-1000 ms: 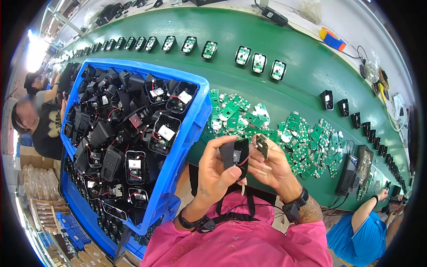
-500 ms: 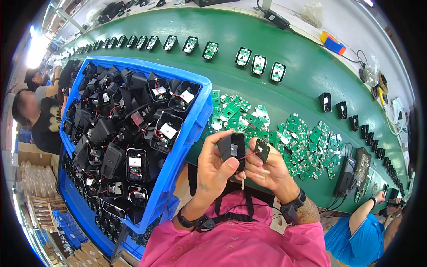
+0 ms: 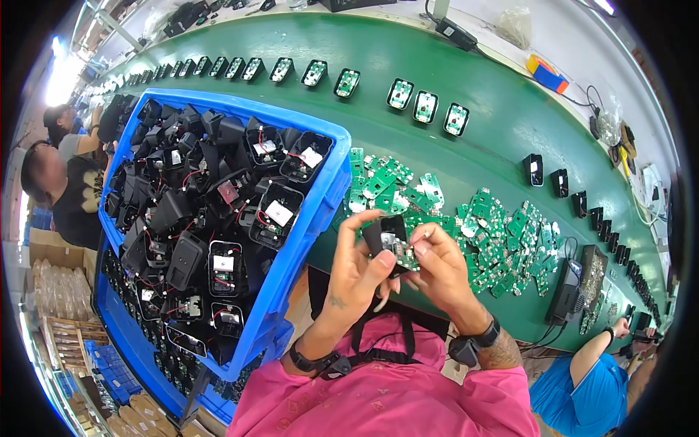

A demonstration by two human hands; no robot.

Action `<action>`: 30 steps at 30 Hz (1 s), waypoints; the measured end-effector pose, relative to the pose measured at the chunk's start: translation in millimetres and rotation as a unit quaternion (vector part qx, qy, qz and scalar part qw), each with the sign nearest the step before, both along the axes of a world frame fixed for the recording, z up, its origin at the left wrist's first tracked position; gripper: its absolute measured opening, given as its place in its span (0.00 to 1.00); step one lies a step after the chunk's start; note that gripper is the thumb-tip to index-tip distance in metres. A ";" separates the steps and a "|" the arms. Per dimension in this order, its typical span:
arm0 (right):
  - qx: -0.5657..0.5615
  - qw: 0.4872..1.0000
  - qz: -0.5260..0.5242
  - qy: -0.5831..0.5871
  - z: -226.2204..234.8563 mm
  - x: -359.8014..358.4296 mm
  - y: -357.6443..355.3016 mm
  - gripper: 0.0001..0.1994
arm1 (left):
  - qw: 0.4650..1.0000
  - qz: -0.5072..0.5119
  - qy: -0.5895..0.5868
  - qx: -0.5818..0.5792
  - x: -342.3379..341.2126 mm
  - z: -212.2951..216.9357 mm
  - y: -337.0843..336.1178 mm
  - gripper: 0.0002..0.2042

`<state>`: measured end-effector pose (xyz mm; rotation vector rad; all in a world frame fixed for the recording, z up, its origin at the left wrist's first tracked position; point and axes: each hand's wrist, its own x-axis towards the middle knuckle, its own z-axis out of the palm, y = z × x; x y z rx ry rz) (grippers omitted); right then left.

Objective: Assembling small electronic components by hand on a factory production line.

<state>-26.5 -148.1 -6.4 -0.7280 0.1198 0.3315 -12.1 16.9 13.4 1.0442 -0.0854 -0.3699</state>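
Observation:
My left hand (image 3: 352, 271) is closed around a black plastic housing (image 3: 373, 237), its thumb across the near side. With the fingertips of my right hand (image 3: 445, 273) I pinch a small circuit board (image 3: 406, 256) at the housing's open face. The board is tilted, partly within the opening, with its component side showing; whether it is seated I cannot tell. Just beyond both hands lies a spread of loose green circuit boards (image 3: 510, 233) on the green table (image 3: 291, 109).
At my left a blue crate (image 3: 336, 156) is heaped with black housings (image 3: 186, 262), some with red wires. Housings with boards fitted (image 3: 314, 73) line the far side. A black power unit (image 3: 564, 295) stands at the right. Co-workers sit at both sides.
The circuit board has come from beside the housing to its opening and turned so its components show. My right hand has moved left with it; the housing is tilted more open.

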 end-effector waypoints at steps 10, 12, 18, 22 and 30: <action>-0.549 0.789 -0.007 -0.276 24.4 0.9 -11.5 0.24 | 0.987 -0.124 0.042 0.096 -1.9 -3.5 3.4 0.28; -0.550 0.798 -0.053 -0.241 26.4 0.7 -9.4 0.20 | 0.988 -0.100 0.060 0.102 -3.2 -2.5 -1.9 0.27; -0.417 0.893 -0.120 -0.118 37.6 -6.6 -3.5 0.06 | 0.978 -0.052 -0.029 0.198 -6.3 -9.7 -8.3 0.25; -0.359 0.928 -0.061 -0.076 36.9 -4.6 0.1 0.07 | 0.965 -0.054 -0.093 0.240 -7.5 -12.6 -11.2 0.25; -0.308 0.950 -0.027 -0.045 26.3 -10.4 -2.4 0.07 | 0.967 -0.059 -0.087 0.230 -10.1 -21.9 -16.5 0.25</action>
